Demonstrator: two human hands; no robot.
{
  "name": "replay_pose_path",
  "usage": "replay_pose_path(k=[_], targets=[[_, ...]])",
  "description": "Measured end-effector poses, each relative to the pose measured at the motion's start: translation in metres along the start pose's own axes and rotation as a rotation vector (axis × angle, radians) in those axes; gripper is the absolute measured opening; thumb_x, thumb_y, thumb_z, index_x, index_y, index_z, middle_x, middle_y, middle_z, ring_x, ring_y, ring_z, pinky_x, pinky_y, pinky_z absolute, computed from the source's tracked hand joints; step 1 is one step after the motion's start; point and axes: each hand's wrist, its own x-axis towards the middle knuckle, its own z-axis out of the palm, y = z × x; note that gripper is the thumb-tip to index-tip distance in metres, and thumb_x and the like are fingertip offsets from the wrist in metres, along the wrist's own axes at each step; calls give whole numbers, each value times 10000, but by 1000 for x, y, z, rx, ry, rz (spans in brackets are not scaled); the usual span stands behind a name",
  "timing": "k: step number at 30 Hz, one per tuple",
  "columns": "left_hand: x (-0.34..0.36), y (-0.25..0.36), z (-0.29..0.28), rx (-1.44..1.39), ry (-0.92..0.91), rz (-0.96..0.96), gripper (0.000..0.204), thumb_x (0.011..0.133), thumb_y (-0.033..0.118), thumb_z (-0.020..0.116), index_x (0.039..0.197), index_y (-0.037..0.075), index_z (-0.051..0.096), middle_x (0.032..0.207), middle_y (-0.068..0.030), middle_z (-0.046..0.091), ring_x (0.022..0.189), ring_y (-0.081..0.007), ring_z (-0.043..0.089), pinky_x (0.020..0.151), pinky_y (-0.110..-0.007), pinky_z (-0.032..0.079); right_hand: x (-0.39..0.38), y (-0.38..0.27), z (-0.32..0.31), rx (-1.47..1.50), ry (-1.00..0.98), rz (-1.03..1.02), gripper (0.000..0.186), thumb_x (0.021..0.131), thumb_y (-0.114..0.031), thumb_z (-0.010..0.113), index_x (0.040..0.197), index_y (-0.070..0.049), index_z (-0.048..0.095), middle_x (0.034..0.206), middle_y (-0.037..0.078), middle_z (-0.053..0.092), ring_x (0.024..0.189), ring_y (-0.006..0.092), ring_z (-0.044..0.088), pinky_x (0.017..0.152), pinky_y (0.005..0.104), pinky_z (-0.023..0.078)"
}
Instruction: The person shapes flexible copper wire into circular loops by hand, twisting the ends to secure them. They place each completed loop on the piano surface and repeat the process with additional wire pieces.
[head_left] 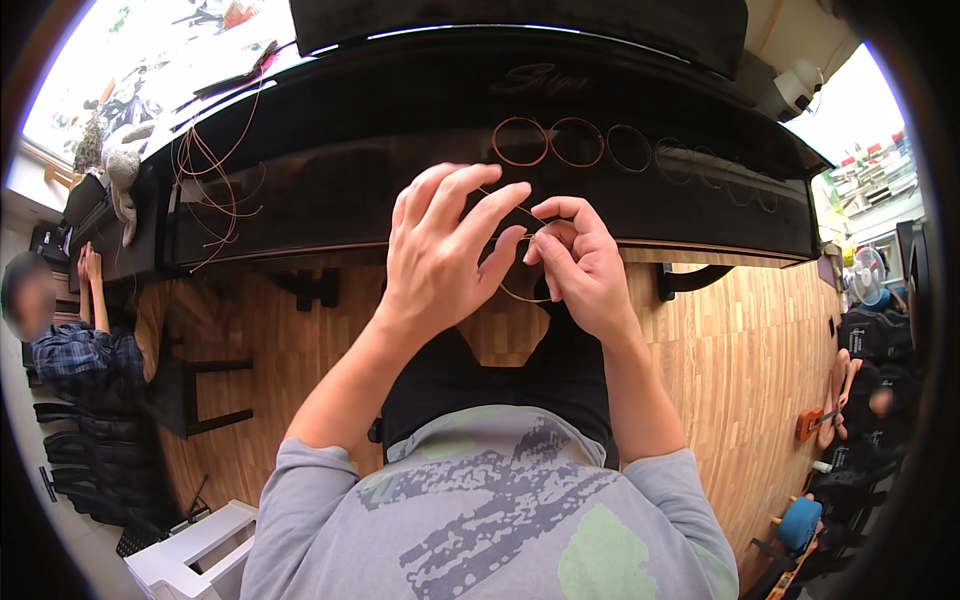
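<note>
Over the near edge of a glossy black piano [330,215], my right hand [585,265] pinches a thin, coiled wire string [522,297] between thumb and fingers. Part of its loop hangs below my fingers. Beside it is my left hand [440,235], fingers spread and thumb apart. A thin strand runs from the right hand's pinch toward the left fingertips; whether they touch it I cannot tell. On the piano lie a copper-coloured string coil [520,141], a second copper coil [577,142], a silvery coil [628,149] and several fainter coils farther right.
Loose, tangled copper-coloured strings [215,190] lie at the piano's left end. Another person [75,340] sits far left, hands on a dark surface. A black stool [205,395] stands on the wooden floor. At right are a blue fan [868,275] and an orange ukulele [812,425].
</note>
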Motion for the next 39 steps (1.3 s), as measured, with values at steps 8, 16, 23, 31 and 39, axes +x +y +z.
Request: replay_pose_path(k=[8, 16, 23, 31, 39], targets=[[-4, 0, -1, -393, -197, -195, 100, 823, 27, 635, 920, 49, 650, 750, -68, 592, 646, -230, 589, 600, -320, 471, 4, 10, -10, 19, 42, -32, 259, 914, -10, 499, 1173, -26, 505, 756, -28, 485, 660, 2, 426, 585, 167, 349], [-11, 0, -1, -537, -206, -391, 107, 894, 65, 599, 969, 23, 663, 720, -57, 551, 581, -147, 516, 544, -274, 431, 7, 4, -21, 707, -12, 18, 310, 814, -17, 408, 1107, 5, 507, 710, -2, 390, 483, 45, 311, 431, 196, 250], [-12, -4, 7, -624, -250, -399, 157, 897, 132, 622, 1004, 31, 678, 726, -52, 567, 563, -130, 483, 525, -276, 398, 9, 1, -18, 688, -51, 108, 235, 868, -32, 389, 1076, -31, 501, 653, -17, 374, 438, 44, 268, 406, 203, 220], [-8, -10, 15, -654, -302, -449, 111, 901, 88, 623, 948, 10, 685, 743, -19, 599, 597, -49, 477, 527, -210, 377, 9, 1, -16, 628, -101, 168, 207, 904, -49, 391, 1075, -29, 507, 656, 8, 440, 436, 57, 339, 398, 205, 269], [-13, -10, 17, -770, -204, -589, 116, 926, 89, 598, 924, -5, 665, 718, 30, 584, 611, -6, 455, 520, -178, 349, 8, 3, -11, 423, -46, 137, 197, 946, -86, 390, 1068, 3, 516, 673, 12, 512, 448, 37, 353, 396, 186, 279]])
